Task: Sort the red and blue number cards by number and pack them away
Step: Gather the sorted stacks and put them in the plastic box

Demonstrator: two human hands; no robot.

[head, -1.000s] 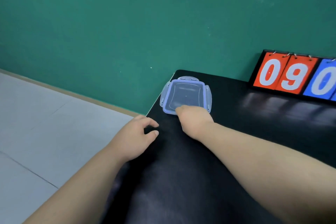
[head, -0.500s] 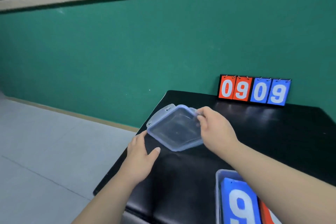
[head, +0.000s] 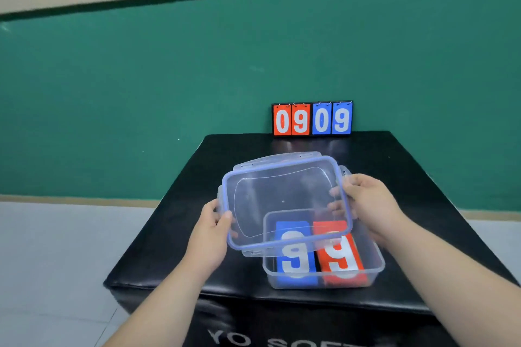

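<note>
A clear plastic lid (head: 284,197) with a blue rim is held tilted in the air, partly over a clear plastic box (head: 375,265). My left hand (head: 211,236) grips the lid's left edge and my right hand (head: 366,203) grips its right edge. Inside the box lie a blue card (head: 296,262) showing 9 and a red card (head: 341,259) showing 9, side by side. The lid covers the cards' upper parts.
The box stands near the front edge of a black padded table (head: 174,222). A flip scoreboard (head: 312,119) reading 09 in red and 09 in blue stands at the table's far edge against the green wall. Grey floor lies to the left.
The lid was lifted off the table's far left corner and carried right and toward me, over the box. My left hand has taken hold of its left edge. The view tilted up.
</note>
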